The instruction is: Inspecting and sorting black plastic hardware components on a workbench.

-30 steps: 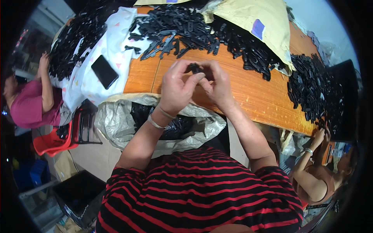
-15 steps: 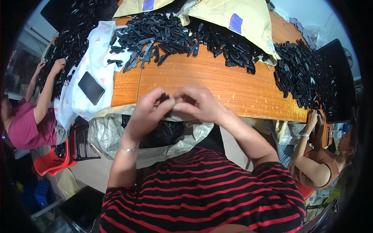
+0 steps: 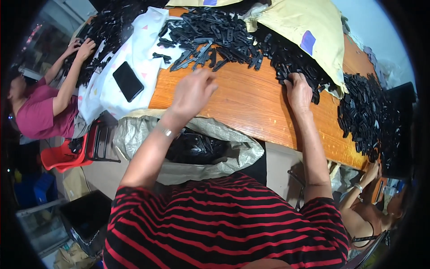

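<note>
My left hand (image 3: 192, 92) hovers over the orange wooden table (image 3: 251, 112), just short of a heap of black plastic strip parts (image 3: 210, 31). Its back faces me, the fingers are loosely apart, and I see nothing in it. My right hand (image 3: 299, 89) rests farther right on another stretch of the black parts (image 3: 286, 58). Its fingertips are buried among them, so its grip is hidden. A pale woven sack (image 3: 134, 134) hangs open at the table's near edge below my left arm, with black parts (image 3: 197, 148) inside.
A black phone (image 3: 128, 81) lies on a white cloth (image 3: 143, 40) at the table's left. A yellow bag (image 3: 295, 22) covers the far pile. More black parts (image 3: 363, 112) lie at the right end. One person (image 3: 40, 116) works at the left, another (image 3: 367, 215) at lower right.
My hands were together over the table's near edge, working a small black part. They have separated and reached forward, the left toward the middle heap and the right onto the right-hand parts.
</note>
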`<act>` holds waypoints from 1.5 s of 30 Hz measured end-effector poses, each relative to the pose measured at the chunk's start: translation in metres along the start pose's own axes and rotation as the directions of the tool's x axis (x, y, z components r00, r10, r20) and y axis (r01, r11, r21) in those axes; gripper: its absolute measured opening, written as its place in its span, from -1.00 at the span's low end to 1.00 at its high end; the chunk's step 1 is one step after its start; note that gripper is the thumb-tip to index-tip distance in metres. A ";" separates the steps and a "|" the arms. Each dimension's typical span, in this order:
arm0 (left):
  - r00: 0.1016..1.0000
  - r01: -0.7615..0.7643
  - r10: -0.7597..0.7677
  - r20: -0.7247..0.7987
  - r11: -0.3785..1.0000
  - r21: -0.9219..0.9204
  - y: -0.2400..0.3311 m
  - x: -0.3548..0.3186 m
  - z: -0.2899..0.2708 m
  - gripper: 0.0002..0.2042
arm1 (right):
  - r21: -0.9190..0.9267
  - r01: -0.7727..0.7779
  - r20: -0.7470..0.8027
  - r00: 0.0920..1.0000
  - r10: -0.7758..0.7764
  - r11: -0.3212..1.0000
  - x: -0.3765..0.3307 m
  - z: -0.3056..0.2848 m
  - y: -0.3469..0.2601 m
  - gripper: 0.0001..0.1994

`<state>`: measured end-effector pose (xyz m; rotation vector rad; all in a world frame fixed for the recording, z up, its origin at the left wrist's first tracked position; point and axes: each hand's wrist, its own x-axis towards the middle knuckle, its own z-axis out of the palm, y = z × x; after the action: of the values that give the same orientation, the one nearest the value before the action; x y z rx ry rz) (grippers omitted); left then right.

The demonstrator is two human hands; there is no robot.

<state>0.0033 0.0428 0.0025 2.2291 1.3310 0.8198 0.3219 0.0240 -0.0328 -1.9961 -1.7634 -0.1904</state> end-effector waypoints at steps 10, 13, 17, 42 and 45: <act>0.985 -0.037 0.093 -0.142 0.935 0.354 -0.031 0.051 0.054 -0.79 | 0.288 -0.115 0.227 0.973 0.049 0.951 0.001 -0.010 -0.042 -0.71; 0.975 -0.125 0.174 -0.141 0.945 0.302 -0.026 0.043 0.055 -0.80 | 0.480 -0.067 0.219 0.975 -0.045 0.875 -0.011 0.006 -0.031 -0.66; 0.971 -0.153 0.190 -0.142 0.959 0.237 -0.027 0.027 0.051 -0.81 | 0.339 -0.025 0.321 0.943 -0.091 0.940 -0.015 -0.009 -0.057 -0.70; 0.950 0.053 -0.311 -0.040 0.286 -0.957 0.026 -0.013 0.037 -0.81 | 0.862 -0.302 0.356 0.932 -0.062 0.407 -0.028 -0.010 -0.134 -0.82; 0.915 0.107 -0.398 0.061 0.095 -0.990 0.028 -0.019 0.039 -0.78 | 0.918 -0.212 0.235 0.972 -0.028 0.337 -0.042 -0.011 -0.144 -0.80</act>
<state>0.0402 0.0116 -0.0140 0.7548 0.7211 1.3076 0.1777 -0.0087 -0.0035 -1.1849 -1.2911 0.9527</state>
